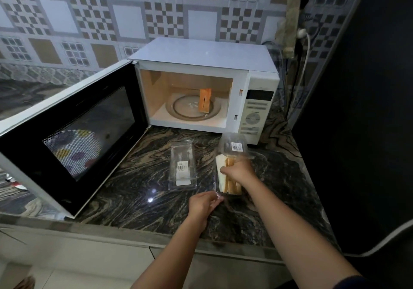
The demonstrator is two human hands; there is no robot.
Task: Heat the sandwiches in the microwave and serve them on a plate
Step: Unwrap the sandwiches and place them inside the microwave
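A white microwave (259, 80) stands at the back of the counter with its door (73, 136) swung wide to the left. One sandwich (205, 102) stands on the glass turntable (178, 114) inside. In front, an open clear plastic sandwich pack (233, 146) holds another sandwich (223, 177). My right hand (238, 170) is closed around that sandwich inside the pack. My left hand (204, 203) pinches the pack's near edge on the counter. A plate with coloured dots (76, 147) shows through the door's mesh window.
A second clear plastic pack (182, 165), with no sandwich in it, lies left of the one I hold. The marbled dark counter (138, 186) ends at a front edge near me. A dark tall appliance (362, 109) borders the right. A plug and cable (305, 42) hang behind the microwave.
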